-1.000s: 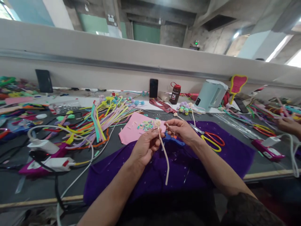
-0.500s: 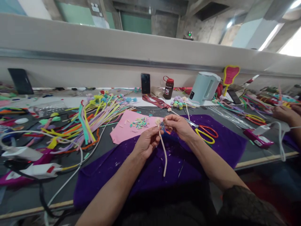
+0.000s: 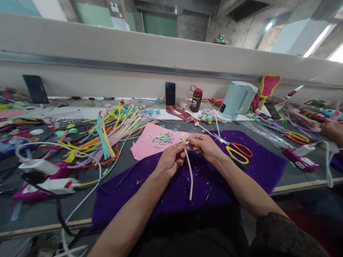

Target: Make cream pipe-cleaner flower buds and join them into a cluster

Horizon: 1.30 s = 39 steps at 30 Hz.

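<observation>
My left hand [image 3: 172, 159] pinches a cream fuzzy-stem flower [image 3: 183, 137] just below its head. Its long cream stem [image 3: 190, 176] hangs down below the fingers. Thumb and fingertips of my right hand [image 3: 203, 145] are closed at the right side of the flower head; whatever lies between them is too small to make out. Beneath both hands spreads a purple cloth [image 3: 171, 192]. Behind the flower, a pink sheet [image 3: 142, 148] bears many short pastel pieces [image 3: 163, 138]. Scissors with red and yellow handles [image 3: 238, 151] lie right of my right hand.
Bundled fuzzy stems [image 3: 118, 134] cover the left side, with white cables and a power strip [image 3: 53, 185] nearer me. Along the back stand a phone [image 3: 170, 93], a brown bottle [image 3: 196, 100] and a kettle [image 3: 237, 98]. Another person's hand [image 3: 333, 130] is at far right.
My right fingertips have come in closer against the flower head, while my left hand keeps its pinch. The whole view has shifted slightly, so things appear further right.
</observation>
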{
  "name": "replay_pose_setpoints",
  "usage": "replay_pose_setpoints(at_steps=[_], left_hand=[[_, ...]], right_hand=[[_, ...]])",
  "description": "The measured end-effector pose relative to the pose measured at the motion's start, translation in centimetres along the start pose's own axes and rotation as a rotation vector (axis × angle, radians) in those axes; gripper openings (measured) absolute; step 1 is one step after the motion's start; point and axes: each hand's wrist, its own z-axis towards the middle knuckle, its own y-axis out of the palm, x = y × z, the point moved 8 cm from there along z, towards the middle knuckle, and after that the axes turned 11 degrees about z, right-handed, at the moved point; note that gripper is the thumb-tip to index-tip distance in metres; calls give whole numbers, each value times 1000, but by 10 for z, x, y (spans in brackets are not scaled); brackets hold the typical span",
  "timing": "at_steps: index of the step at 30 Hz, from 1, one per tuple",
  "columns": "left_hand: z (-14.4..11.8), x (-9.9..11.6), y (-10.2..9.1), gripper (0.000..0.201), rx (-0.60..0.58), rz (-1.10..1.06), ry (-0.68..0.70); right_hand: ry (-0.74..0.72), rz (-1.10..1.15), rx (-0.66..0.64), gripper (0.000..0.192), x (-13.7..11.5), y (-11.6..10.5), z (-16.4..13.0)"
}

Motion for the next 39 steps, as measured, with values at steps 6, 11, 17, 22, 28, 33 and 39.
replay_pose_setpoints(at_steps=[6,11,17,22,28,33,39], left_hand=[[-1,2,-2,15,-8,24,26],[-4,6,-3,22,27,160,54],[-6,9,-3,28,48,279,109],[-8,12,-1,26,6,264,124],[-10,14,1,24,2,241,121],[-10,14,2,25,-3,240,118],[-11,14,3,26,-5,263,119]], right_hand=[[-93,-164,68,21,-1,1,-3],[-113,-219,75,18,-2,4,-5],[30,-124,-35,20,4,7,-4],[187,110,-115,20,16,6,-2],[215,148,-156,20,19,6,0],[202,177,-130,24,19,6,0],[165,156,-194,24,16,10,-1]])
